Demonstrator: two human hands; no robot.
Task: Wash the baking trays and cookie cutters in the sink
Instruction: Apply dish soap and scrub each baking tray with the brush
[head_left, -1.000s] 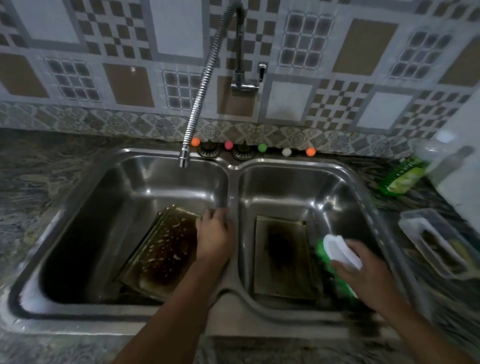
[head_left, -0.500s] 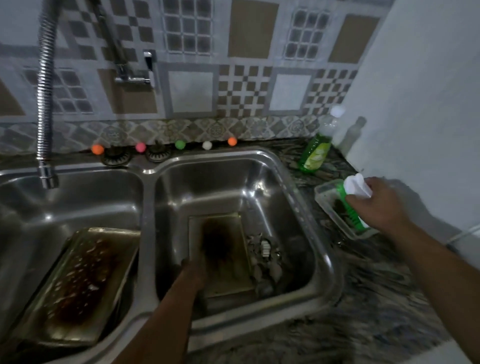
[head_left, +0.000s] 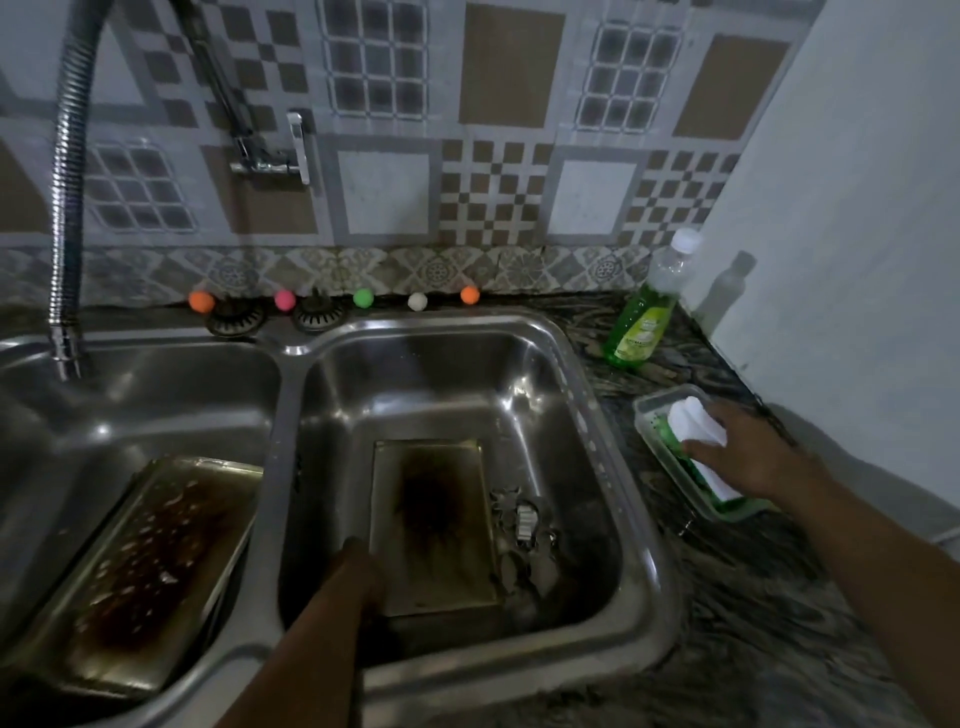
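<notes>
A burnt baking tray (head_left: 434, 525) lies flat in the right basin of the steel double sink (head_left: 597, 415). Several metal cookie cutters (head_left: 524, 530) lie beside it on its right. A second greasy tray (head_left: 150, 566) leans in the left basin. My left hand (head_left: 358, 569) reaches down into the right basin at the tray's near left corner; its fingers are dark and hard to make out. My right hand (head_left: 743, 457) holds a white-handled green scrub brush (head_left: 693, 431) over a clear plastic container (head_left: 654, 415) on the counter to the right of the sink.
A green dish soap bottle (head_left: 641, 322) stands on the dark counter (head_left: 753, 597) behind the container, near a white wall. A flexible metal faucet hose (head_left: 67, 208) hangs over the left basin. Small coloured balls (head_left: 363, 298) and two drain strainers (head_left: 236, 317) line the sink's back rim.
My view swung right. My right hand carried the brush from the right basin out to the container on the counter and lowered it there. My left hand moved from the sink divider down into the right basin.
</notes>
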